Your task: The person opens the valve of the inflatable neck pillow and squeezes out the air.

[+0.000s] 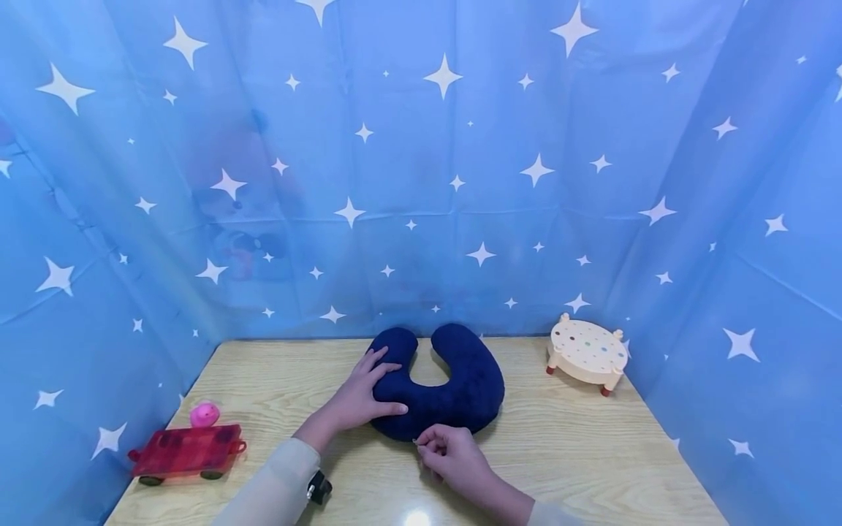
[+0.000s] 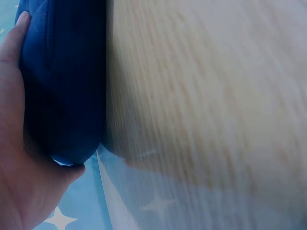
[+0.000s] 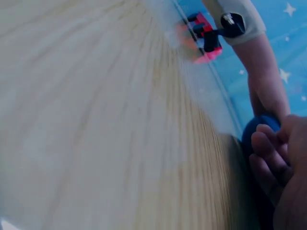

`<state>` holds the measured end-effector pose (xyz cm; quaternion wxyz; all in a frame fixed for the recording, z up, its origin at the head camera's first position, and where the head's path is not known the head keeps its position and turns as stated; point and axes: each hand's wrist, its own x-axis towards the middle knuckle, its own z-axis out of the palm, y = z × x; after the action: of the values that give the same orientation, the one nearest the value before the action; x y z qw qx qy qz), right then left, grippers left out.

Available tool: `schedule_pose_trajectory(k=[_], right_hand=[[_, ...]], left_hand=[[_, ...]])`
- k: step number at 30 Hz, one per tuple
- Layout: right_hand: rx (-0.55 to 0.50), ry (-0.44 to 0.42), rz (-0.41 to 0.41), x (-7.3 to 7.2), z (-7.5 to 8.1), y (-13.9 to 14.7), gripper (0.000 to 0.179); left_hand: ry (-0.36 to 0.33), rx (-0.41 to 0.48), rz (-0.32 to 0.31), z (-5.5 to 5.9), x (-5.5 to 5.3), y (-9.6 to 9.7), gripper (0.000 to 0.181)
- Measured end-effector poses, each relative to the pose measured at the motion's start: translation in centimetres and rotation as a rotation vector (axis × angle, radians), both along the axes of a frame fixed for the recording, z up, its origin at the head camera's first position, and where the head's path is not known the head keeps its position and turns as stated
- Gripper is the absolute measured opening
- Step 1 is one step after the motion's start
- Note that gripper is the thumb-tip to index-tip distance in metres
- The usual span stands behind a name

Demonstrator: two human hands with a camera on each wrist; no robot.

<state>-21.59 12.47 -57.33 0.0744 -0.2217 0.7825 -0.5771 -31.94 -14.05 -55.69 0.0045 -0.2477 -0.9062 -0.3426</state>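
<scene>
Pillow [image 1: 470, 387] lies on the table [image 1: 579, 453] just ahead of me, its gap facing away, my left hand [image 1: 358, 394] spread over its left side, my right hand [image 1: 456, 456] at its near curve, pinching what looks like a zip pull [image 1: 415, 441].

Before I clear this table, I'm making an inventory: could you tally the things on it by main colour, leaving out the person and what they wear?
Dark blue: 1 (neck pillow)
Red: 1 (wheeled toy)
Pink: 1 (small round toy)
Cream: 1 (spotted stool-like thing)
Total: 4
</scene>
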Motion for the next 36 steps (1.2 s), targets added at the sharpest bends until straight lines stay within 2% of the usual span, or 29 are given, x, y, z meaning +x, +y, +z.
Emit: schedule_pose_trajectory(k=[10,19,28,36], right_hand=[[0.006,0.015,-0.021,-0.2,0.4,-2.0,0.007],[-0.033,-0.023,-0.047,-0.4,0.5,-3.2,0.006],[-0.028,-0.024,-0.059,-0.4,0.5,-3.7,0.007],[-0.049,0.0,-0.103,-0.1,0.0,-4.8,0.006]], left_hand=[[-0.01,0.011,0.011,0.3,0.0,0.2,0.082],[-0.019,-0.034,0.049,1.1,0.1,0.6,0.082],[-0.018,-0.052,0.072,1.1,0.0,0.7,0.082],[-0.021,-0.08,0.058,1.6,-0.1,0.6,0.078]])
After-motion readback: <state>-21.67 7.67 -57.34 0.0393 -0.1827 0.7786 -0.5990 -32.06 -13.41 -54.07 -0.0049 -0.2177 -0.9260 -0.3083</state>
